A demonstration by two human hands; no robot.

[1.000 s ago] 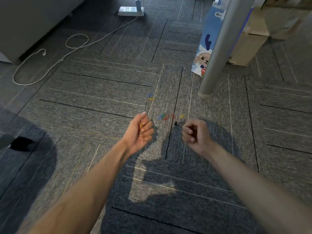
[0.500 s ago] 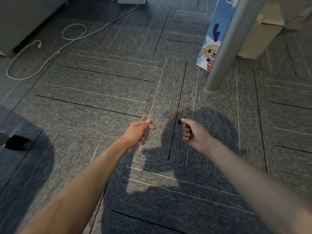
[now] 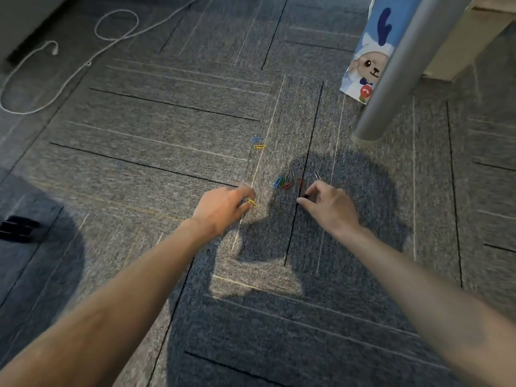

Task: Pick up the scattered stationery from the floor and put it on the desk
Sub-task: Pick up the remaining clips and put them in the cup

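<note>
Coloured paper clips lie scattered on the grey carpet. A cluster of blue, green and red clips (image 3: 284, 182) sits just beyond my hands, with a silver clip (image 3: 317, 175) to its right. A blue clip (image 3: 256, 139) and a yellow clip (image 3: 260, 146) lie farther away. My left hand (image 3: 223, 208) is low over the carpet, its curled fingers holding a yellow paper clip (image 3: 251, 202) at the fingertips. My right hand (image 3: 331, 203) pinches a small black binder clip (image 3: 304, 196) between thumb and forefinger at floor level.
A grey metal desk leg (image 3: 391, 79) stands at the right, with a blue cartoon paper bag (image 3: 365, 62) behind it and a cardboard box (image 3: 452, 46) beyond. A white cable (image 3: 69, 68) loops at the far left. A black object (image 3: 16, 229) lies at the left edge.
Both hands have dropped toward the carpet and reached forward. My left hand turned palm-down, and my right hand's fingers closed on the black binder clip.
</note>
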